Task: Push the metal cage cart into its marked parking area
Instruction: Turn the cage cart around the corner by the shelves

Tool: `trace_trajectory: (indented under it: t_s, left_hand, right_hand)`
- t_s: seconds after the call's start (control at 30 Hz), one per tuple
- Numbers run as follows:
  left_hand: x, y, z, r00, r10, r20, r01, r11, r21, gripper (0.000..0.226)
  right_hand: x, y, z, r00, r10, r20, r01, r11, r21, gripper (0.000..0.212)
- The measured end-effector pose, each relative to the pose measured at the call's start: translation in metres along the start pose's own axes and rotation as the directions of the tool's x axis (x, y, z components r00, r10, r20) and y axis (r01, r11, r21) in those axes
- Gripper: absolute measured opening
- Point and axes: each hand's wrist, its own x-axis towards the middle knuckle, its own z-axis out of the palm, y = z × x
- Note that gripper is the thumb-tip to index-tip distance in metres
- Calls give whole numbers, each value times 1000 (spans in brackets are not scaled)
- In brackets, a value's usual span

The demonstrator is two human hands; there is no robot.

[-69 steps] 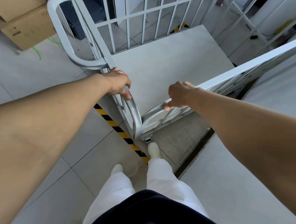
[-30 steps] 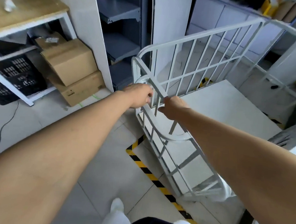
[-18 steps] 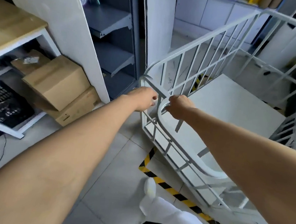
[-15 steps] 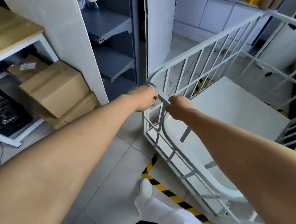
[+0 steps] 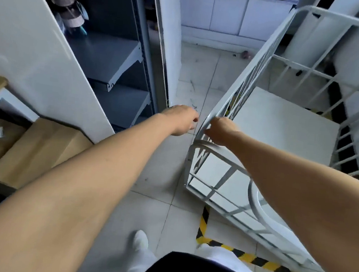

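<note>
At the near left corner of the metal cage cart (image 5: pixel 284 128), the right hand (image 5: pixel 222 130) is curled over the top rail, while the left hand (image 5: pixel 181 119) sits just beside the corner, fingers bent, gripping nothing I can see. Yellow-black floor tape (image 5: pixel 250 257) runs along the cart's near side; grey shelves (image 5: pixel 107 56) stand to the left.

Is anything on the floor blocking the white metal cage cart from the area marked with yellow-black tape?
Nothing visible does. The white metal cage cart already stands over the yellow-and-black striped floor tape, with bare tile beside it. The floor under and beyond the cart is mostly hidden.
</note>
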Motion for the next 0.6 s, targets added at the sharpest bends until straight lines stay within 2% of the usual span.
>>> trace_trajectory:
  t_s: [0.23,0.43,0.6]
  left_hand:
    - [53,-62,-25,978,183,100,-192,977,93,36]
    - [112,-57,-43,936,332,119,-347,926,149,34]
    - [160,-53,-51,909,383,166,-412,888,203,32]
  right_hand:
    - [33,-43,14,977,213,23,-214,972,101,40]
    - [74,-33,-4,937,348,-3,-345,930,129,41]
    - [105,-26,-5,909,417,11,-413,896,163,35]
